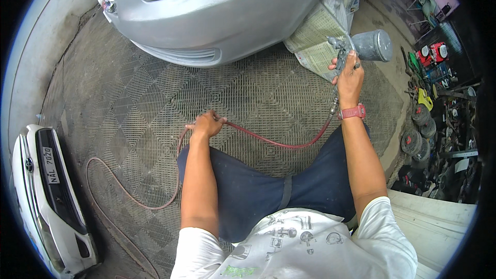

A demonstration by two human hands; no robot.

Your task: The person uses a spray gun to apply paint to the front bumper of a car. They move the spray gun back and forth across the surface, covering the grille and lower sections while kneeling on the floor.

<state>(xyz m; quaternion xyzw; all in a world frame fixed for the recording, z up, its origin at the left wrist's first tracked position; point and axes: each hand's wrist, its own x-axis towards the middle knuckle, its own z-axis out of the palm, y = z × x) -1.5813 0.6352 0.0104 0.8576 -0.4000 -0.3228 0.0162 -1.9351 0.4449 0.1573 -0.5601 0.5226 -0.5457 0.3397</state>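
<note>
While newspaper (pixel 315 36) masks the silver car (pixel 217 15), tools (pixel 439 98) crowd rightward.

The person wore a white short-sleeved T-shirt (pixel 305 243) printed with grey line drawings and a small green mark near its lower front. Dark blue trousers (pixel 268 186) covered the legs between the two forearms. A red wristwatch (pixel 353 111) with a chunky strap sat just behind the right hand (pixel 349 75). The left hand (pixel 206 124) and both forearms were bare.
</note>
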